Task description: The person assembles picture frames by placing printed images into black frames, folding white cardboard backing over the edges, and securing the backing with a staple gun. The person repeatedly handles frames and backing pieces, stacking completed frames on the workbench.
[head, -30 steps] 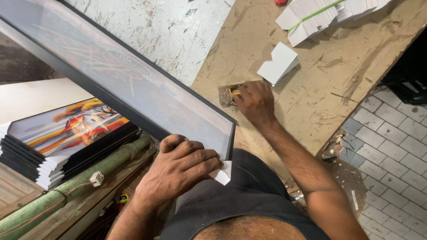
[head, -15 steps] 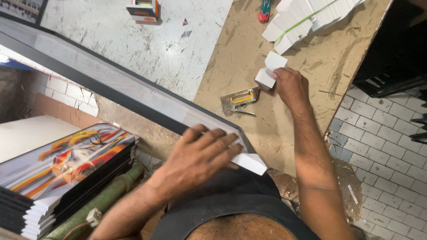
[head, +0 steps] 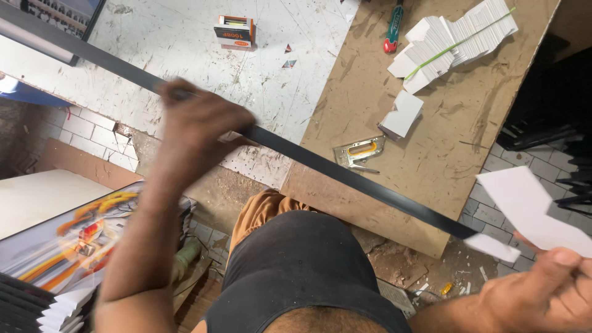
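corner protectors: your left hand (head: pixel 197 126) is clamped on the black frame (head: pixel 345 179), one white card corner (head: pixel 491 246) already fitted, your right hand (head: pixel 549 293) pinching the next card corner piece (head: pixel 530 209).

**Workshop surroundings**

A scuffed white table (head: pixel 185 55) is seen beside a brown board (head: pixel 444 142). The floor (head: pixel 530 179) is laid with grey tiles, and the low wall (head: pixel 92 132) is faced with white tiles.

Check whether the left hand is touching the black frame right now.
Touching. In the head view the left hand is wrapped over the edge of the black frame, and the dark bar runs straight in under the hand with no gap.
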